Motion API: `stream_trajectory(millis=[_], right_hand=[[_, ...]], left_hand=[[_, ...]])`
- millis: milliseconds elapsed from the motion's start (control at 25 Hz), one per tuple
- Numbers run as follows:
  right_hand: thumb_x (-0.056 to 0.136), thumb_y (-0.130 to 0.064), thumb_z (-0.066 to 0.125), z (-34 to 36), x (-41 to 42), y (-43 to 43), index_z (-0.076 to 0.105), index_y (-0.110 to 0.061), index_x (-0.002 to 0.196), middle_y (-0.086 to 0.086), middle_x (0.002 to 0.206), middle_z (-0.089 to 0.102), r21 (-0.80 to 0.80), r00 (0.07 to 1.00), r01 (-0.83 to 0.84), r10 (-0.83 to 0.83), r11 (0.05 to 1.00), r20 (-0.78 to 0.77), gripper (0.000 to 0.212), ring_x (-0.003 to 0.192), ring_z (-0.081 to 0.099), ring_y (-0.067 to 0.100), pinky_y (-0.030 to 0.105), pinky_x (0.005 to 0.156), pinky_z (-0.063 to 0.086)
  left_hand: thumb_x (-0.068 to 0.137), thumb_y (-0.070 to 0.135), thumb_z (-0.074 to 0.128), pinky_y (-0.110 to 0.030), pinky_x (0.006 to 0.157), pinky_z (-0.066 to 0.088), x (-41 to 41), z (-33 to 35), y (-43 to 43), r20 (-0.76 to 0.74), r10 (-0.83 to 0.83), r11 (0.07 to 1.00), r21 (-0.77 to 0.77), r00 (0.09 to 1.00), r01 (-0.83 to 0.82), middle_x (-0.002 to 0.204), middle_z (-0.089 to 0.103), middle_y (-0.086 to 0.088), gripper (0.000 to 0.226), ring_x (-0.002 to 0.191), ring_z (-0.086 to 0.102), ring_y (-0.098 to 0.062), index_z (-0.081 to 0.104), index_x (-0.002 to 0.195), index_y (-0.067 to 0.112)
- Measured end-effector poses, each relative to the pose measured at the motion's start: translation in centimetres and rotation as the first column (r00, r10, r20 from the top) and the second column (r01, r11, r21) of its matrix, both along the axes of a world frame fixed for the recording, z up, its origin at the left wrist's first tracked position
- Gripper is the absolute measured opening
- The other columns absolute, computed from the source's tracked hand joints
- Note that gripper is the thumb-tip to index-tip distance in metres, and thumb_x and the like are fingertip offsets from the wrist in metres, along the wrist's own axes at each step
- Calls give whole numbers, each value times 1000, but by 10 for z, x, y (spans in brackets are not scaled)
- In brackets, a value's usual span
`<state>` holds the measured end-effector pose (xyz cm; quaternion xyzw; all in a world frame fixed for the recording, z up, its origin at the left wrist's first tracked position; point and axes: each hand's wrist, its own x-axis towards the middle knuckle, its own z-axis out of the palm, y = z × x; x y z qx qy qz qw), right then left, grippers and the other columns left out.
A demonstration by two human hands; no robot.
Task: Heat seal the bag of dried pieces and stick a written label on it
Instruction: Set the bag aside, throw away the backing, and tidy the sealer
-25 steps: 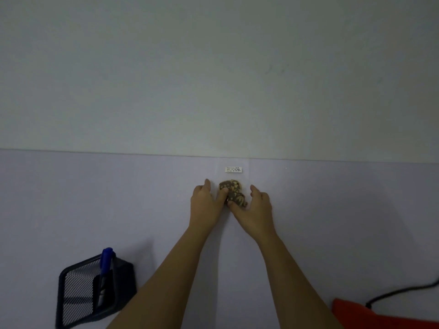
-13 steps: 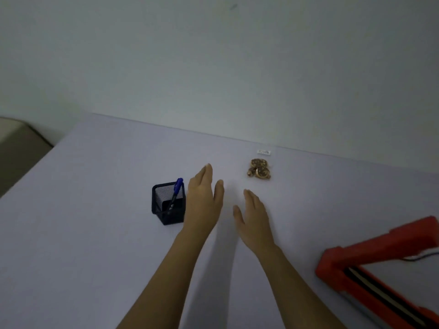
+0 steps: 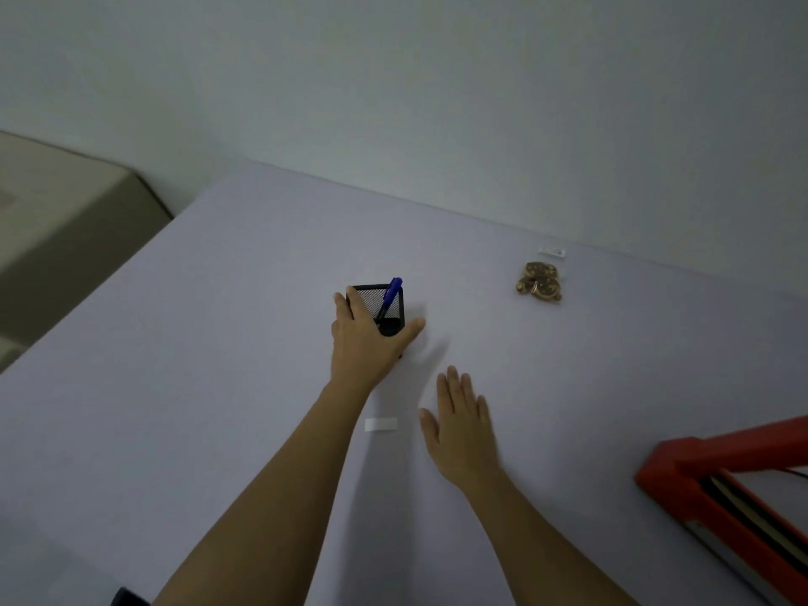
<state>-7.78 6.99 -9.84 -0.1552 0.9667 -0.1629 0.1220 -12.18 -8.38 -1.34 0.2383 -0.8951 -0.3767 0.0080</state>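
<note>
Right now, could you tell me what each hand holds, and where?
Left hand spans the mesh pen holder's near rim, grip uncertain; right hand holds nothing.
</note>
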Motion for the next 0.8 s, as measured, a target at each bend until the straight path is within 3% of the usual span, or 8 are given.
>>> stream_trajectory(millis=[120,280,520,680,800], right_hand=[[78,-61,-20,-8,2,5,7,-12,144,6,156,8,14,998,-16,17,1000,-53,87,144,7,24,37,111,4],[83,-61,-9,-3,-24,15,7,-13,145,6,156,8,13,992,97,-95,995,-77,80,144,6,23,39,113,6],[80,-58,-5,0,-95,51,-3,-12,144,7,157,-4,66,970,231,-224,971,-91,79,144,-5,22,41,116,3],[80,-57,-3,-7,-115,60,-5,-13,144,5,157,-6,30,961,274,-272,961,-56,78,143,-8,20,39,115,-2],[85,-54,3,-12,-115,61,-4,-15,144,3,157,-4,-1,956,285,-284,959,-72,72,141,-11,15,37,113,-5]], left_hand=[[76,54,62,-44,99,42,-7,-11,2,-111,74,997,-31,991,-77,143,29,-16,96,124,37,-35,15,145,6],[77,44,63,-36,92,42,-26,-7,11,-178,107,994,-14,978,-111,136,35,-14,90,118,42,-30,16,144,6],[79,44,62,-33,97,39,-111,7,51,-218,-74,997,21,973,80,141,32,-14,92,124,37,-27,13,146,5],[77,47,62,-38,97,43,-178,4,78,-202,-189,979,31,961,200,137,37,-15,90,122,41,-29,20,144,4],[78,48,60,-39,101,40,-215,-3,91,-178,-245,968,15,953,251,143,32,-17,93,127,37,-31,14,146,3]])
